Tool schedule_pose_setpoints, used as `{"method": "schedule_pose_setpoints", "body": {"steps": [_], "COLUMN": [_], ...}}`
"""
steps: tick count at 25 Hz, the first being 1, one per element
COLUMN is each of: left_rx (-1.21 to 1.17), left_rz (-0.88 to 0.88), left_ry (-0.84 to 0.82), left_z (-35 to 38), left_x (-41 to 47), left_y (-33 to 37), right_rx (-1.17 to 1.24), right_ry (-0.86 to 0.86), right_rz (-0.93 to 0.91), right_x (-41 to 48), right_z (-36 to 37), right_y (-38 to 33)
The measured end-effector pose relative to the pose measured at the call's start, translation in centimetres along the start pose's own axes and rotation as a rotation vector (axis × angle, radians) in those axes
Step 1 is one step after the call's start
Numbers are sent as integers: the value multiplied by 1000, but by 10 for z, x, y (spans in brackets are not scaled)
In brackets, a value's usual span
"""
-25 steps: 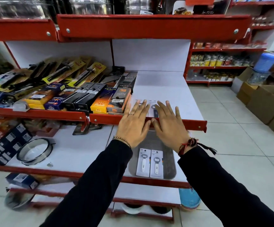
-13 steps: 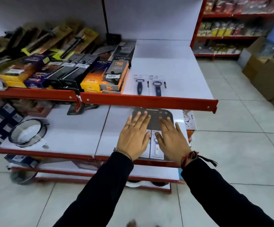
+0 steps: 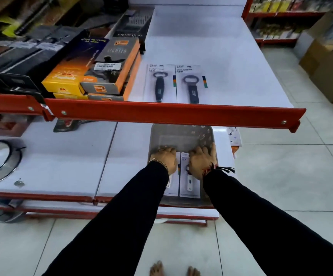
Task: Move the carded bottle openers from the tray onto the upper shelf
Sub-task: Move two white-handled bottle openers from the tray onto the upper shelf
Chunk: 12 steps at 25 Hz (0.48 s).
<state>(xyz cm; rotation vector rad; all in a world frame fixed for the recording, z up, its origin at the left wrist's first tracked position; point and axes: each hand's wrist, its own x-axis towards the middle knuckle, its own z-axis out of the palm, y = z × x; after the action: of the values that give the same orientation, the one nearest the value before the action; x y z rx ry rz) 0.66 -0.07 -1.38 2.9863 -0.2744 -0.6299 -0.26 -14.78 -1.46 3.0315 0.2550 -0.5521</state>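
- Both hands were down in the grey tray (image 3: 181, 136) on the lower shelf (image 3: 66, 168), knuckles up, fingers curled.
- Left hand (image 3: 164, 159) sat on the left carded opener (image 3: 169, 181); card mostly hidden under hand & black sleeve, only a white handle end showed.
- Right hand (image 3: 200, 161) sat on the right carded opener (image 3: 189, 182), w/ white handle and lower card visible below the wrist.
- Grip: fingers bent down onto the card tops, but couldn't tell if either hand was actually clamped on a card or just pressing.
- The 2 cards lay side by side at the tray's near end, just beside each other; far end of tray bare.
- Up on the upper shelf (image 3: 221, 56), 2 dark-handled carded openers lay flat side by side: left one (image 3: 159, 84), right one (image 3: 191, 86), right behind the red front rail (image 3: 173, 114).
- Orange & grey boxes (image 3: 105, 74) stacked just left of them on the same shelf.
- A round metal ring (image 3: 12, 162) lay at far left of the lower shelf, well apart from the tray.
- Bare toes (image 3: 157, 268) peeked in at bottom on the tiled floor.
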Motion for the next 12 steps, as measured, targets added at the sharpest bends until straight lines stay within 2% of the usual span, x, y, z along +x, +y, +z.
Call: {"method": "schedule_pose_setpoints", "body": {"steps": [5,12], "left_rx": [98,127], "left_rz": [-23,9], "left_ry": [-4,72], "left_z": [4,-25], "left_x": [12,9], "left_y": [-2,-6], "right_rx": [-32,80], "right_ry": [63,40], "right_rz": [-9,-6], "right_x": [7,18], "right_z": [3,-2], "right_y": [5,10]}}
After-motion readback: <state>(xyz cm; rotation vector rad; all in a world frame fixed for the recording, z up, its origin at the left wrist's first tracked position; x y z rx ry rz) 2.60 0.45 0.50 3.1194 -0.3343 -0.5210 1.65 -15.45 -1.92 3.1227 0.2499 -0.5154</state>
